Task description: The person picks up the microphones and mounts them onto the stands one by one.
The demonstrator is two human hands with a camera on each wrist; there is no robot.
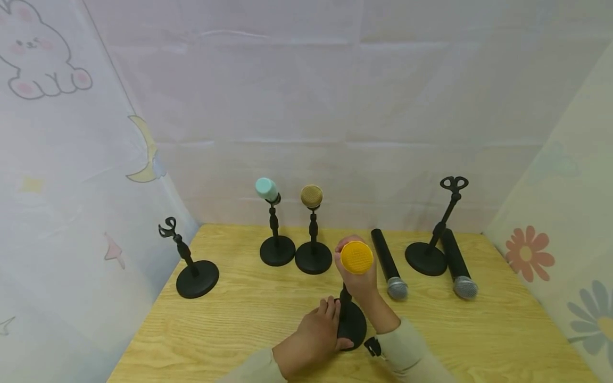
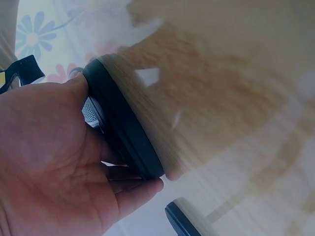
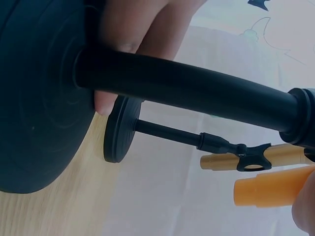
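Observation:
My right hand [image 1: 365, 286] grips an orange microphone [image 1: 356, 257], seen head-on in the head view, above a black desk microphone stand [image 1: 354, 325]. The stand's clip is largely hidden behind this hand, and whether the microphone is seated in it I cannot tell. My left hand [image 1: 316, 331] holds the stand's round base by its rim, with thumb and fingers on opposite sides of the disc [image 2: 120, 120] in the left wrist view. In the right wrist view the stand's pole [image 3: 192, 86] crosses the frame, and the orange microphone's tail [image 3: 261, 191] juts out below it.
Behind stand a teal microphone [image 1: 266, 188] and a gold microphone [image 1: 312, 197], each on a stand. A bare-clipped stand [image 1: 197, 279] is at left, another [image 1: 426, 259] at right. Two black microphones lie at right, one [image 1: 387, 258] inward, the other [image 1: 457, 260] outward.

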